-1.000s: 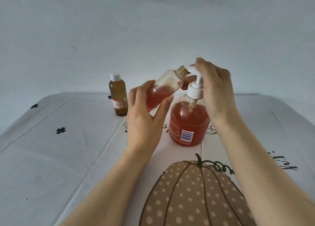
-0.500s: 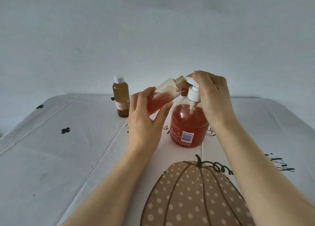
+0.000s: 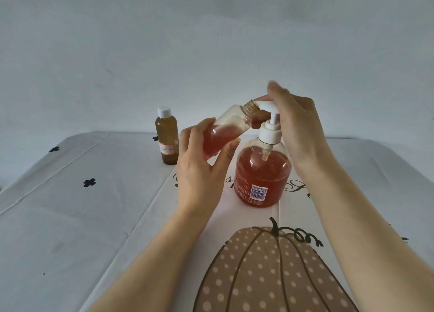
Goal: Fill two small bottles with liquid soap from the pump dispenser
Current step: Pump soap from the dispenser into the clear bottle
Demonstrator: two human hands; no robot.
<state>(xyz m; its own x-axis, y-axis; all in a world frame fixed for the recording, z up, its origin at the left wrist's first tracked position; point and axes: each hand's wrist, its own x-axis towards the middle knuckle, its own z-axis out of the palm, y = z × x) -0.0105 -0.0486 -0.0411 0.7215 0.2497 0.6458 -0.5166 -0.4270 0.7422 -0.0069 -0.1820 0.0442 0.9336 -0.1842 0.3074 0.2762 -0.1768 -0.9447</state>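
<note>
Orange soap [image 3: 218, 140] half fills the tilted small bottle [image 3: 231, 121] our left hand [image 3: 199, 170] grips, its neck at the spout [image 3: 260, 104] of the pump dispenser [image 3: 263, 175]. Our right hand [image 3: 298, 128] sits over the pump head [image 3: 272, 109], fingers blurred, grip unclear. A slipped neck would send soap onto the tablecloth [image 3: 70, 217].

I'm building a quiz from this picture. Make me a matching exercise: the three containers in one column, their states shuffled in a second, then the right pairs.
Things
1. clear small bottle
2. brown bottle
3. pump dispenser

States
A. capped, upright, untouched on the table
B. upright, right hand on its top
C. tilted in the left hand, open neck at the nozzle

Pairs: 1-C, 2-A, 3-B
</note>
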